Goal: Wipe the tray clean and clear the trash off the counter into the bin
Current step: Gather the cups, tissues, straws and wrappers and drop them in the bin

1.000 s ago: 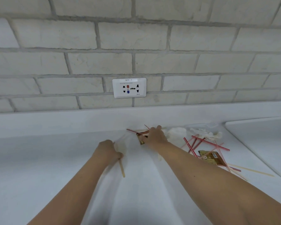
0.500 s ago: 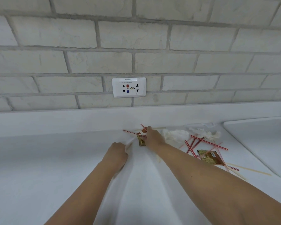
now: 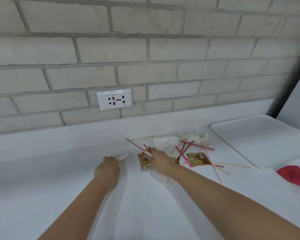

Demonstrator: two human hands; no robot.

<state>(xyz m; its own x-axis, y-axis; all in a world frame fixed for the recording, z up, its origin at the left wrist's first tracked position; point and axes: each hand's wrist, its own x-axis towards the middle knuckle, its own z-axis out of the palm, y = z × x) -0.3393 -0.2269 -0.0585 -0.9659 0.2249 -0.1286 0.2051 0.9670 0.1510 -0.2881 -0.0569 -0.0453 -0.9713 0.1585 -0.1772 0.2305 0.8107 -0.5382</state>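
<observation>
Below a pale brick wall, trash litters the white worktop: the right hand pinches a sauce packet, the left hand fists a bag edge; straws beyond need gathering together.

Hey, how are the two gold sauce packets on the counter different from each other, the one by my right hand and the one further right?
The left gold packet touches the right hand at its fingertips; the right gold packet lies apart from both hands. The left gold packet stands on end, its top looking torn open; the right gold packet lies sideways among red striped straws, some crossing it. Both are small, crinkled gold sachets resting on the white counter.
</observation>
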